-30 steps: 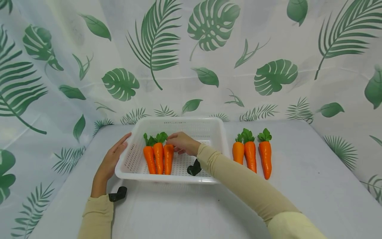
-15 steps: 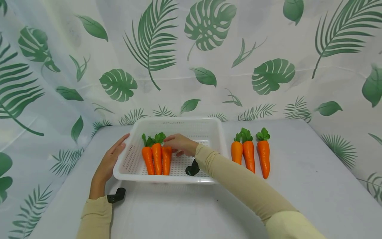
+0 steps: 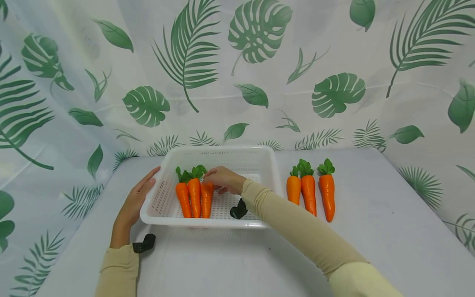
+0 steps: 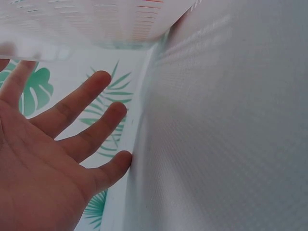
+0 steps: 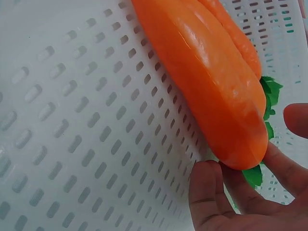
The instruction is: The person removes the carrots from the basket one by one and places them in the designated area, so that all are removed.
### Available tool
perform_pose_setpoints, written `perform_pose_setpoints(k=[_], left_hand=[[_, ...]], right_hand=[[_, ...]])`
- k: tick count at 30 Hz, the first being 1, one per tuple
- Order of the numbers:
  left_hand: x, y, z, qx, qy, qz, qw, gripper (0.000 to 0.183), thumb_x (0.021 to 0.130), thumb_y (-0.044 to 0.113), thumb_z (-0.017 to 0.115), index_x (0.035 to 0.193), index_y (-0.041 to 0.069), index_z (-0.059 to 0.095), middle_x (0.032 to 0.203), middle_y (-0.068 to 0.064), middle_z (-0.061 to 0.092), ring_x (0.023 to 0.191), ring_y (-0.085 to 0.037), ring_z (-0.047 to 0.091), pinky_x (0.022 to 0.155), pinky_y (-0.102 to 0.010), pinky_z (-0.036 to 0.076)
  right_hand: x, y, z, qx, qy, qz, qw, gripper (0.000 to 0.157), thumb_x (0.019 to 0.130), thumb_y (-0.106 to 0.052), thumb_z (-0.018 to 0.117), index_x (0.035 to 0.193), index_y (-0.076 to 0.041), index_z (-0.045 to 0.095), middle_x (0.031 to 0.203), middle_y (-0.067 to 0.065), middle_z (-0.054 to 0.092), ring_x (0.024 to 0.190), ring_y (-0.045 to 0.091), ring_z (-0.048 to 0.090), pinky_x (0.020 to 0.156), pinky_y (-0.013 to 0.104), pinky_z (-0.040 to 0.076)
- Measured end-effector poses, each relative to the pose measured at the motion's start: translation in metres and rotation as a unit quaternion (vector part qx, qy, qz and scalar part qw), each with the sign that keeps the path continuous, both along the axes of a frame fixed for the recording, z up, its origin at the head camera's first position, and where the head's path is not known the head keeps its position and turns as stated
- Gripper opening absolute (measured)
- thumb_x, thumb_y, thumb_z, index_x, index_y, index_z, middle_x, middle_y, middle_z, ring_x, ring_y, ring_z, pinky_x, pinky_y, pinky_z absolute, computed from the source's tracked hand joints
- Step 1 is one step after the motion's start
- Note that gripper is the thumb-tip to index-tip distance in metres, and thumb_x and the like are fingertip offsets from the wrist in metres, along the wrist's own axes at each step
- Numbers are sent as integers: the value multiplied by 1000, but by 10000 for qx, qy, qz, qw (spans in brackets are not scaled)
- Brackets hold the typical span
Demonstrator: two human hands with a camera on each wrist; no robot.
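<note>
While the left hand (image 3: 134,199) is up against the left side of the white basket (image 3: 222,223), the right hand (image 3: 225,179) is inside it, near the middle of the head view. Three orange carrots lie side by side in the basket, left of the middle: the left carrot (image 3: 183,200), the middle carrot (image 3: 194,194) and the right carrot (image 3: 206,202). Their green tops point up the frame. The right hand is at the thick end of the right carrot. Three more carrots (image 3: 309,194) lie on the table (image 3: 222,264), right of the middle. A white cloth (image 3: 282,90) with green leaves fills the top.

From the left wrist, the left hand takes up the lower left. Its fingers are spread wide. The basket is across the top, and the hand's upper finger goes up to its edge.

From the right wrist, the right carrot is big, from the top middle down to the right. The right hand is at the lower right. Its fingers are by the thick end, and its thumb is apart from it, so it is not pinching.
</note>
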State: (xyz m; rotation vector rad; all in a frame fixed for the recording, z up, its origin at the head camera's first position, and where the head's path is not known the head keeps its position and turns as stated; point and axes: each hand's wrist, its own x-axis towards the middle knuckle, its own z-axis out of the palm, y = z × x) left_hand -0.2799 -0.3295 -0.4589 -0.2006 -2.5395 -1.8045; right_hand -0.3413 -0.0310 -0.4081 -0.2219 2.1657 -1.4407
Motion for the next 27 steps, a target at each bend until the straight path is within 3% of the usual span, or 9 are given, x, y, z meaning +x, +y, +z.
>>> perform_pose_setpoints(k=[5,11,20,27], left_hand=[[0,0,-1,-7,37,-8,10000,61,116,48,39,172,26,28,172,-11,33,131,-22,52,93,-22,53],[-1,-2,-2,40,51,-20,10000,61,116,47,40,172,25,29,171,-12,34,125,-14,55,92,-23,54],[-1,-1,-1,1,53,18,10000,61,116,48,40,172,26,30,172,-10,34,132,-24,52,93,-22,53],[-1,-1,-1,6,45,5,10000,61,116,48,41,172,25,29,172,-11,34,128,-21,54,92,-23,54]], right_hand=[[0,0,1,-6,91,25,10000,42,101,-17,70,138,2,68,108,9,66,95,25,56,89,42,56],[-2,0,1,-151,136,-39,9998,30,99,-12,71,125,3,70,103,9,66,88,23,57,89,41,56],[-2,0,3,-128,146,-220,9996,23,97,-10,75,116,0,67,103,12,64,83,23,59,91,41,58],[-2,-1,4,-191,199,-207,9994,18,97,-7,73,111,-2,63,100,10,62,81,21,59,82,35,60]])
